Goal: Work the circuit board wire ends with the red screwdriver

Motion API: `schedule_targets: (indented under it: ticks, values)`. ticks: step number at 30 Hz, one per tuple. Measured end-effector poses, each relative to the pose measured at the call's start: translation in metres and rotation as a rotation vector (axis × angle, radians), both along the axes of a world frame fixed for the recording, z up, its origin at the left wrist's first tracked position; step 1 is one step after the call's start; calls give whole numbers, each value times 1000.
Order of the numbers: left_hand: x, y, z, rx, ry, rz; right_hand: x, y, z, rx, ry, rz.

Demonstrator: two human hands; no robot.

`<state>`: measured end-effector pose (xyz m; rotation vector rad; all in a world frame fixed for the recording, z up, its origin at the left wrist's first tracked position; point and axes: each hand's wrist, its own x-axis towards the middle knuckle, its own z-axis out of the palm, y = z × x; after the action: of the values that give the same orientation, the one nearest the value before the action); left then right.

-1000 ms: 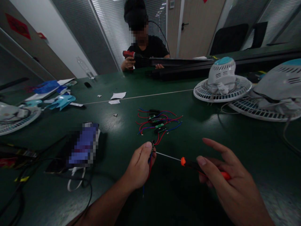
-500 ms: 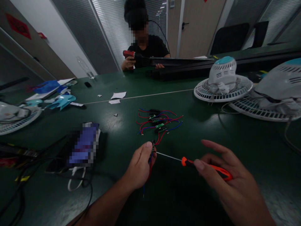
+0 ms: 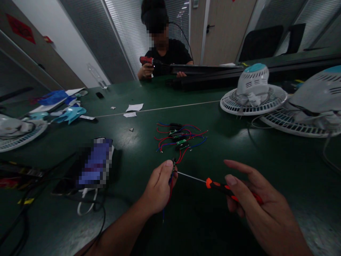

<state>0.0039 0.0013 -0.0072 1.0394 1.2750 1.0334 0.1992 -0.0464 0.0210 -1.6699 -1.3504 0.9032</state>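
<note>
A small wired module (image 3: 173, 166) is pinched in the left hand (image 3: 160, 188), its fingers closed narrowly around the part, with red and blue leads (image 3: 170, 192) hanging below. A screwdriver with an orange-and-black handle (image 3: 223, 188) is held in the right hand (image 3: 253, 202), the handle lying across the partly curled fingers (image 3: 239, 177). Its thin steel shaft is directed leftward, with the tip just beside the module; whether they touch cannot be told.

A pile of small green circuit boards with red and blue wires (image 3: 179, 137) lies on the green work table (image 3: 128, 156), near and just beyond the left hand's fingertips. Both hands are held over the table's near part, well apart from the white desk fans (image 3: 253, 99), one of which is cut off by the right frame edge.

A phone (image 3: 94, 163) lies to the left, its pixelated screen unreadable. Scraps of paper (image 3: 134, 107) lie farther off. Across the table, a red power drill (image 3: 146, 61) is held by a co-worker (image 3: 165, 46) beside a long black rail (image 3: 202, 69).
</note>
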Motion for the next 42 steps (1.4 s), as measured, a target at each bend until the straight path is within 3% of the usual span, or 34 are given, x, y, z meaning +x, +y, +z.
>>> schedule_targets:
  ticks: [15,23,32,42]
  values:
    - [1,1,5,26,28,3,0,-2,0,76,5,-2]
    - [1,1,2,-3,12,14,1,-6,-2,-38,7,-80]
    - [0,1,4,34,72,-22,1,-5,0,148,-103,7]
    - [1,2,2,3,8,10,-1,-3,1,113,-83,-7]
